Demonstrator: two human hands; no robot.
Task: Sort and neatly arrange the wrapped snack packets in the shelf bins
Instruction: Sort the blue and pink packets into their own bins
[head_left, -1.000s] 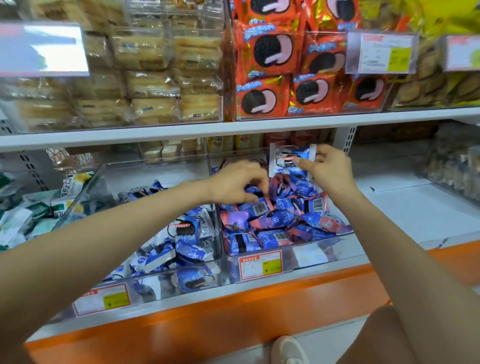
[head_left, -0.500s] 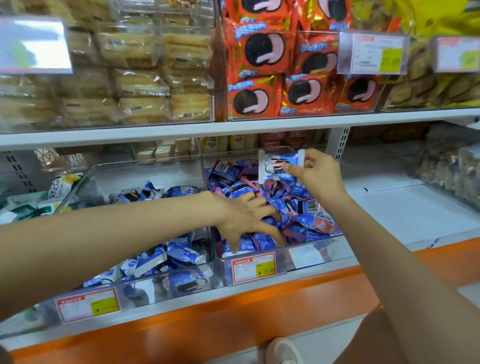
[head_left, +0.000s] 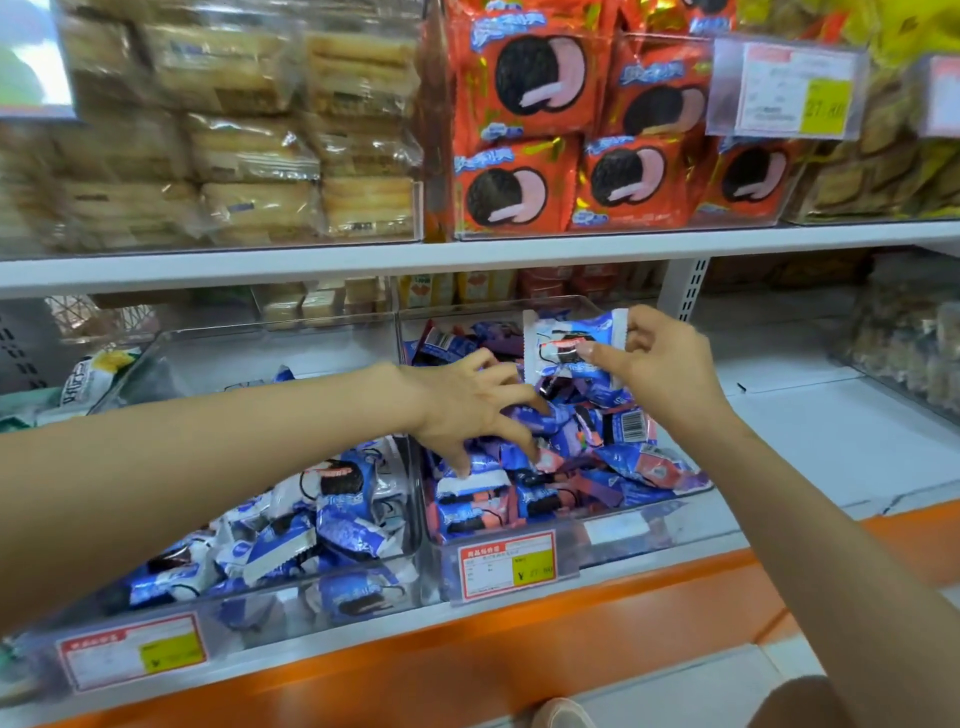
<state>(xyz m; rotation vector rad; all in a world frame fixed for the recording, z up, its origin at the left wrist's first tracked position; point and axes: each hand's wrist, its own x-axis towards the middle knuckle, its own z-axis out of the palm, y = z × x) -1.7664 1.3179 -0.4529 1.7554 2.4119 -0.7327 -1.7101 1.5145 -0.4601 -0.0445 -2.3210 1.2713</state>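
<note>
The right hand (head_left: 671, 370) pinches a blue-and-white packet (head_left: 569, 344) upright by its edge, above the back of the right-hand clear bin (head_left: 618, 532); the left hand (head_left: 462, 410) is released, fingers spread and bent on the heap of blue packets (head_left: 631, 457) in that bin; the neighbouring left bin (head_left: 260, 616) holds more blue-and-white packets.

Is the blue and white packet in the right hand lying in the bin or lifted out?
Lifted out: the right hand pinches the packet upright over the bin pile.
</note>
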